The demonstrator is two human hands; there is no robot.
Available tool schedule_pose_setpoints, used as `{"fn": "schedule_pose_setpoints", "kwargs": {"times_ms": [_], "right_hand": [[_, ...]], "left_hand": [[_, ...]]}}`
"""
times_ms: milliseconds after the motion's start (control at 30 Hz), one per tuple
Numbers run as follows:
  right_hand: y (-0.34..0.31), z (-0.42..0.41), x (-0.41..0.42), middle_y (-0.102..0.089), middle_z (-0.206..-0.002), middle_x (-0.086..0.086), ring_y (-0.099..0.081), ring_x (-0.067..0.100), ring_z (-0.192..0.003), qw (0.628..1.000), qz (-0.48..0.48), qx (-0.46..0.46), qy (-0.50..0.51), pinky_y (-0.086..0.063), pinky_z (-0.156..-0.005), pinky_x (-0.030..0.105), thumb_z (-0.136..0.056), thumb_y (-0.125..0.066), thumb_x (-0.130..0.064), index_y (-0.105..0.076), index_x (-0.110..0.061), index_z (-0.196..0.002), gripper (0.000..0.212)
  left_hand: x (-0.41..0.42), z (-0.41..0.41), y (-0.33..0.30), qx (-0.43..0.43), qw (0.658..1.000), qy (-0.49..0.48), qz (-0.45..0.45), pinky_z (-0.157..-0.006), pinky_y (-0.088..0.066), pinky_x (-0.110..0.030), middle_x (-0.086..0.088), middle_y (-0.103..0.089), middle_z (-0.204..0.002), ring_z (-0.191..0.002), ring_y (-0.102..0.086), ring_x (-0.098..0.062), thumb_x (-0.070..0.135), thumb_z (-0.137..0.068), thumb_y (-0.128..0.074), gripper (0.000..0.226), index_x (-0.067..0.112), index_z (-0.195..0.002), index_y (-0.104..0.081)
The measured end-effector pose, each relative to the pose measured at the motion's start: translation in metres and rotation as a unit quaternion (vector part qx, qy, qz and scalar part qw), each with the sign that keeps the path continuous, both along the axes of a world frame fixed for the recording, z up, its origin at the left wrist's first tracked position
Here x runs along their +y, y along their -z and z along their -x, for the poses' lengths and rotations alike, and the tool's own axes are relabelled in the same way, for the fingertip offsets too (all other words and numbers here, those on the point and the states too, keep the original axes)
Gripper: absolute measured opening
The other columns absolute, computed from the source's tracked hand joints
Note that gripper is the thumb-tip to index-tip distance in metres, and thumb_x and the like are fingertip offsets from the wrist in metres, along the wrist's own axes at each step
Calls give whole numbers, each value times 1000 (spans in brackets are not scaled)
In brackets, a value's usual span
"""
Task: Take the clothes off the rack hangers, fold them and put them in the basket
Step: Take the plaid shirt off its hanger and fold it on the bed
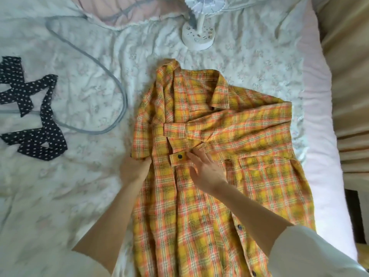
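A yellow and orange plaid shirt [219,176] lies flat on the bed, collar toward the far side, with both sleeves folded across the chest. My left hand [135,168] grips the shirt's left folded edge, its fingers tucked under the cloth. My right hand [203,168] rests flat and spread on the middle of the shirt, beside a cuff with a dark button [180,156]. No basket or rack shows in the head view.
The bed [69,186] has a pale floral cover. A grey hanger [111,80] lies left of the shirt. A dark dotted garment [34,120] sits at the far left. A small white fan [197,35] stands beyond the collar. Curtains [351,96] hang right.
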State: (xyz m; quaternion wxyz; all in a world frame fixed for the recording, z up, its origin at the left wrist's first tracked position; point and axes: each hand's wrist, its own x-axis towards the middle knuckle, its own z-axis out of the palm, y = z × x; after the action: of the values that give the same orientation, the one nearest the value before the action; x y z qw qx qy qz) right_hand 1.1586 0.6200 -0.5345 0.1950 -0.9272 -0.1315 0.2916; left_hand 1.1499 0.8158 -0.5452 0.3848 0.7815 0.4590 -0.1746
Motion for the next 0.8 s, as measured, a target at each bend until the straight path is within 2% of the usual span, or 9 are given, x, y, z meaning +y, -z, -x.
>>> {"fn": "schedule_pose_setpoints", "kwargs": {"times_ms": [67,167,267,333,400,500,567,633,800], "right_hand": [[6,16,4,-38,-137,4,-37,24,-126,995,1,-5,95,-41,-99,38,-96,-36,-23,-34,-16,-138,42],[14,41,-10,-39,-133,9,-38,26,-122,959,26,67,275,-41,-99,42,-93,-44,-30,-32,-9,-136,49],[25,65,-34,-47,-118,8,-44,21,-102,936,47,131,323,-43,-91,38,-89,-50,-47,-44,-7,-123,53],[23,77,-45,-53,-87,7,-46,16,-68,914,-9,186,360,-43,-64,32,-88,-54,-48,-56,0,-105,51],[12,87,-50,-50,-66,4,-42,13,-51,876,-89,286,377,-37,-52,29,-92,-54,-41,-61,5,-107,49],[-10,107,-44,-61,-89,10,-58,21,-77,865,-95,383,310,-48,-66,31,-93,-52,-38,-62,-6,-111,37],[-17,120,-41,-58,-69,7,-52,16,-55,872,-85,385,289,-43,-51,22,-94,-54,-31,-62,-12,-98,21],[-18,133,-44,-44,-55,-4,-32,3,-35,873,-106,349,323,-26,-36,15,-97,-48,-23,-58,-13,-104,16],[-15,155,-78,-49,-62,1,-40,12,-46,893,-92,214,386,-29,-38,20,-101,-36,-20,-58,-3,-112,30]], "left_hand": [[7,12,1,-28,999,11,37,-70,-46,-33,0,-60,-85,-75,-58,-18,29,-94,-53,20,13,-103,-59],[14,25,-1,-54,999,-2,-4,-60,-39,-30,2,-52,-77,-63,-49,-14,32,-99,-41,30,7,-108,-53],[16,35,-6,-65,995,-9,-69,-48,-33,-27,1,-50,-76,-58,-47,-13,30,-101,-36,29,6,-108,-50],[15,36,-11,-80,992,-23,-96,-60,-45,-35,-6,-55,-98,-73,-55,-20,26,-99,-39,25,9,-115,-46],[11,40,-13,-82,989,2,-122,-89,-45,-47,-13,-46,-125,-107,-51,-32,24,-95,-45,32,10,-124,-42],[-9,62,-19,-97,974,112,-173,-103,-31,-48,-12,-39,-135,-127,-34,-31,27,-91,-51,40,12,-127,-43],[-29,84,-24,-123,952,201,-196,-105,-28,-47,-12,-40,-134,-128,-34,-30,29,-88,-55,39,13,-123,-49],[-51,110,-26,-147,930,273,-197,-103,-30,-45,-11,-46,-129,-124,-38,-30,32,-88,-58,37,12,-118,-56],[-101,172,-29,-88,928,358,-53,-79,-47,-26,-4,-45,-129,-111,-53,-20,45,-92,-49,57,13,-137,-37]]}}
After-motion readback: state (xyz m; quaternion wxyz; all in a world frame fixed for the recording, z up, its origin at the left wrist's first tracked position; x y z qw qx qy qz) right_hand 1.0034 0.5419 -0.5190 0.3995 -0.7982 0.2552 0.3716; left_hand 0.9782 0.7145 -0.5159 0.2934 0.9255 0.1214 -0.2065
